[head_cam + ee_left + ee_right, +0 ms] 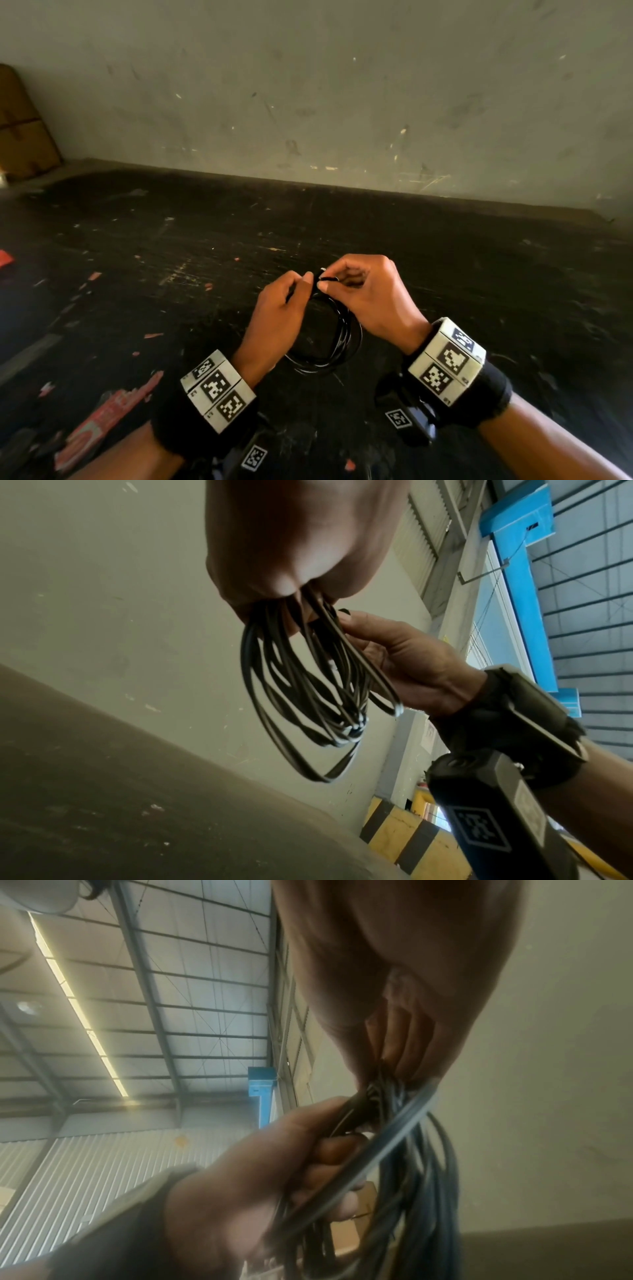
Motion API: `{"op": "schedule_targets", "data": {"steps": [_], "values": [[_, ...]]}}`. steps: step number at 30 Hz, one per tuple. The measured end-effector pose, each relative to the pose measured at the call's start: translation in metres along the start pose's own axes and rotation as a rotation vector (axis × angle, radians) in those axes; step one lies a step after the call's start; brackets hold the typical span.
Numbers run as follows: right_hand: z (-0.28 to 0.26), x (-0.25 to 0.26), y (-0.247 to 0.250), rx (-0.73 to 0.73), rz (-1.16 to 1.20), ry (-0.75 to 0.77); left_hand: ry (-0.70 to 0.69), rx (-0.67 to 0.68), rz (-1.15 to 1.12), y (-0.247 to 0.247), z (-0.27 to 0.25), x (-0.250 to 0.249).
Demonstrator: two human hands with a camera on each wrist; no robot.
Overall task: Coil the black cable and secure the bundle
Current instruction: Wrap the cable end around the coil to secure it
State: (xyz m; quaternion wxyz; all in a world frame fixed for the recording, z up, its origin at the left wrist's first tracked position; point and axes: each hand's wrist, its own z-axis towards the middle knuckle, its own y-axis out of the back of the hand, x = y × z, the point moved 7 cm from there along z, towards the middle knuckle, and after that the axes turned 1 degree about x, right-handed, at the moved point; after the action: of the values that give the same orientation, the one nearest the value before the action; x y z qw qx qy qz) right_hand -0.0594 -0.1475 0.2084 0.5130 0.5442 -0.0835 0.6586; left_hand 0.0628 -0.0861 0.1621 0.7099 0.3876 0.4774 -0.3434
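Both hands together at coil top: left hand [279,310] gripping gathered loops of black cable [337,342], right hand [368,298] pinching a thin tie or cable end there. Held above desk [137,260]. Coiling apparently done; securing unfinished.

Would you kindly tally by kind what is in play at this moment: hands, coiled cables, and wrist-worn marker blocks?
Hands: 2, the left hand and the right hand, both gripping the coil's top.
Coiled black cable: 1.
Wrist marker blocks: 2, left and right.
Total: 5.
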Motion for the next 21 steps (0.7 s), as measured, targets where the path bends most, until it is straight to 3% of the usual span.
{"op": "schedule_targets", "data": {"steps": [10,14,18,21], "values": [[-0.003,-0.016,-0.007,0.088,0.177,-0.125,-0.11,0.161,0.154,0.002,-0.003,-0.01],[0.0,-0.023,0.0,-0.028,0.183,-0.151,0.099,0.237,-0.043,0.0,-0.002,0.007],[-0.001,-0.026,0.021,-0.23,0.216,-0.149,0.231,0.179,-0.219,0.004,-0.006,0.024],[-0.003,-0.032,0.022,-0.244,0.241,-0.184,0.419,0.147,-0.683,0.0,-0.009,0.033]]}}
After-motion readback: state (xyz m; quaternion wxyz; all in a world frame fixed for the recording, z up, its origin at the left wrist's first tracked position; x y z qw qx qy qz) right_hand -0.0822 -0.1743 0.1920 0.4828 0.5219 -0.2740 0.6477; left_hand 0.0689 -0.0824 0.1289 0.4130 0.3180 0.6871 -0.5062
